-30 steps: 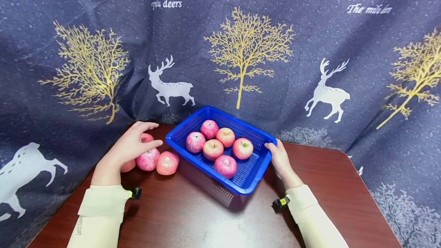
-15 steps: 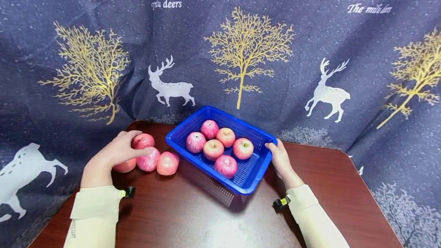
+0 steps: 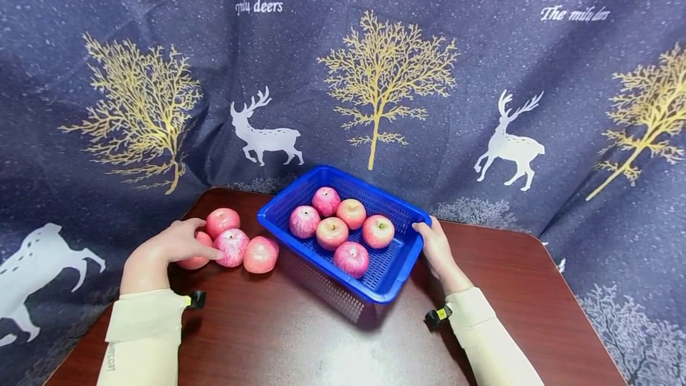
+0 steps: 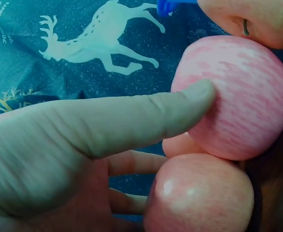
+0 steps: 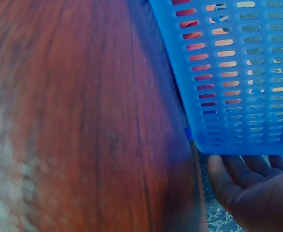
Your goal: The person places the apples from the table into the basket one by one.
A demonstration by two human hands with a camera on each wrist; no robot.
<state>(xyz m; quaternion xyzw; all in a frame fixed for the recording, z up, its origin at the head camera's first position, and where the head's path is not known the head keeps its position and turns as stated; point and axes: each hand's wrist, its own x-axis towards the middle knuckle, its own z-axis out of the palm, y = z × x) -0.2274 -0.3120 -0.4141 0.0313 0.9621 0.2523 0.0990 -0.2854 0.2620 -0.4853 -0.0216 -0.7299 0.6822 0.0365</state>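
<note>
On the left, my left hand (image 3: pixel 174 243) reaches over the leftmost apple (image 4: pixel 201 193), its fingers behind that fruit. Its straight thumb lies against a striped pink apple (image 3: pixel 233 249) in the left wrist view. Two more apples are beside them: a red one (image 3: pixel 223 221) behind and a paler one (image 3: pixel 261 254) to the right. My right hand (image 3: pixel 438 249) grips the right end of a blue plastic basket (image 3: pixel 370 295), thumb over the rim and fingers outside. Several apples (image 3: pixel 331 233) lie in the basket.
The basket stands on a dark red-brown wooden table (image 3: pixel 257 338), its left end close to the loose apples. A dark blue curtain (image 3: pixel 418 183) printed with deer and trees hangs directly behind the table's back edge.
My left hand has moved left and down, from above the rear and striped apples to the leftmost apple. The leftmost apple has shifted slightly left. My right hand and the basket stay put.
</note>
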